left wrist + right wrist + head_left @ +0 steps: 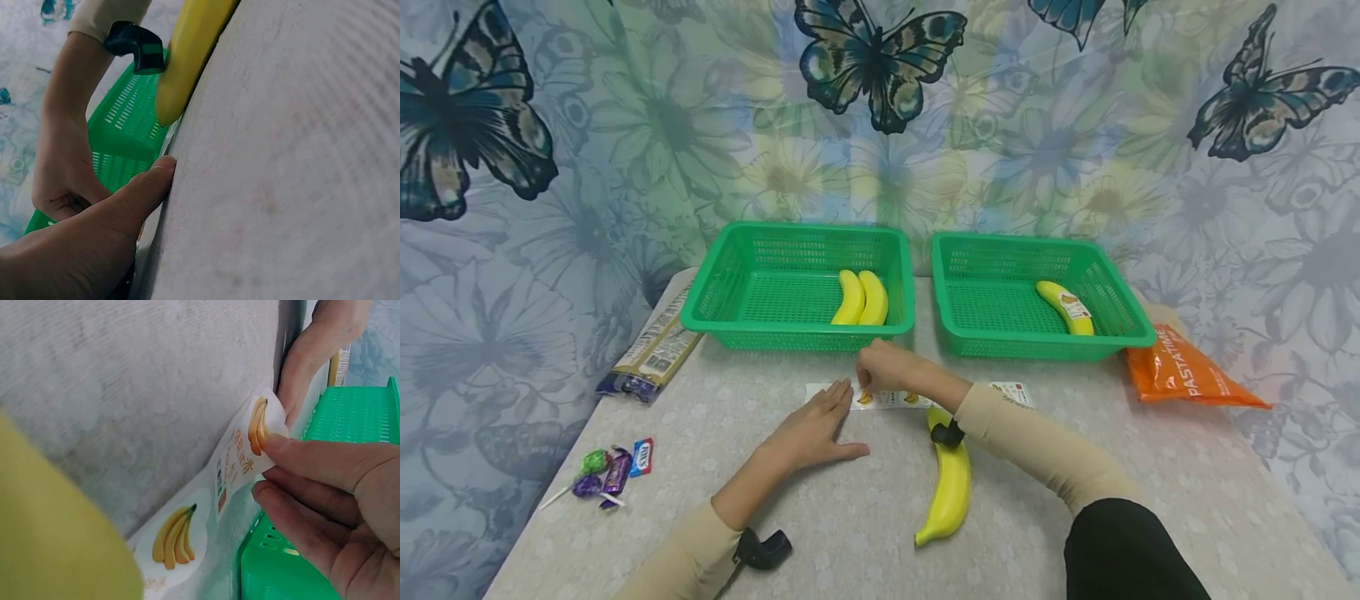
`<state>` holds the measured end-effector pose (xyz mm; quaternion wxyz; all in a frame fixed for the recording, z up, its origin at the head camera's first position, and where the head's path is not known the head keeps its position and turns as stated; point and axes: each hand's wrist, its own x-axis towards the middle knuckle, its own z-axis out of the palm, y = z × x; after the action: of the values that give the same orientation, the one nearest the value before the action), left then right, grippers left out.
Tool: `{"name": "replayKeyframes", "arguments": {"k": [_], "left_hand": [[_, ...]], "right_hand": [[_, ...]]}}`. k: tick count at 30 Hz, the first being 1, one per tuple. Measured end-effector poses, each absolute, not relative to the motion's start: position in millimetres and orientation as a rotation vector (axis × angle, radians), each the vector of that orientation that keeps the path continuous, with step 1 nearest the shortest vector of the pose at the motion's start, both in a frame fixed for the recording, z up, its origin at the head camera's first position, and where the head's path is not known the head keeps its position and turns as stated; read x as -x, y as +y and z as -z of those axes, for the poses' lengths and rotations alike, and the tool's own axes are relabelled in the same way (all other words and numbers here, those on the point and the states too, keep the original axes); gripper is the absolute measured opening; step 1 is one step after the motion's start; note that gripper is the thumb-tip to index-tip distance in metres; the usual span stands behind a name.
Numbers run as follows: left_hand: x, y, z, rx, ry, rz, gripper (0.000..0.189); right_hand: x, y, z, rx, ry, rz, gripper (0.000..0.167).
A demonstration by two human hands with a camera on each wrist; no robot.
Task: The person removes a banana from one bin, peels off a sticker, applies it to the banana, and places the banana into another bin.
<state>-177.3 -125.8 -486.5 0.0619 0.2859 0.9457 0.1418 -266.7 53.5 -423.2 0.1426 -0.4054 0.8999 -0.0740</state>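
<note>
A white strip of banana stickers (891,401) lies across the table below the two baskets. My left hand (808,429) rests flat on the strip's left end, fingers straight and thumb out to the side. Thumb and fingers of my right hand (887,367) pinch a sticker (240,447) with a banana picture. In the right wrist view the sticker's held edge stands lifted and curved; whether it has fully left the strip I cannot tell. Under my right forearm lies a single yellow banana (951,492), its top partly covered by the black wrist camera.
The left green basket (797,337) holds two bananas (860,298). In the right green basket (1037,346) lies a banana with a sticker (1065,307). A brown-gold packet (655,354) and several candies (616,475) are at the left, an orange pasta bag (1187,367) at the right.
</note>
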Motion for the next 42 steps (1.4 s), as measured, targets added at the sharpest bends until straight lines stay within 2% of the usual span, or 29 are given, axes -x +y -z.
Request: {"name": "replayKeyframes", "arguments": {"k": [15,24,32,38,42], "left_hand": [[177.0,-125.9,486.3,-0.822,2.841,-0.474,0.103],[178.5,-125.9,491.1,-0.821,2.855,-0.492,0.104],[180.4,-123.6,492.9,-0.874,2.881,-0.531,0.111],[181.7,-122.4,491.3,-0.970,3.001,-0.377,0.109],[178.7,-110.9,485.2,-1.048,2.973,-0.428,0.107]], "right_hand": [[256.3,78.7,395.5,1.222,2.640,0.423,0.004],[248.5,101.3,375.4,1.137,2.717,0.531,0.009],[239.2,111.7,372.0,1.065,2.776,0.601,0.009],[227.8,118.8,368.7,1.099,2.836,0.655,0.008],[218.7,128.1,364.4,1.016,2.880,0.715,0.007]]}}
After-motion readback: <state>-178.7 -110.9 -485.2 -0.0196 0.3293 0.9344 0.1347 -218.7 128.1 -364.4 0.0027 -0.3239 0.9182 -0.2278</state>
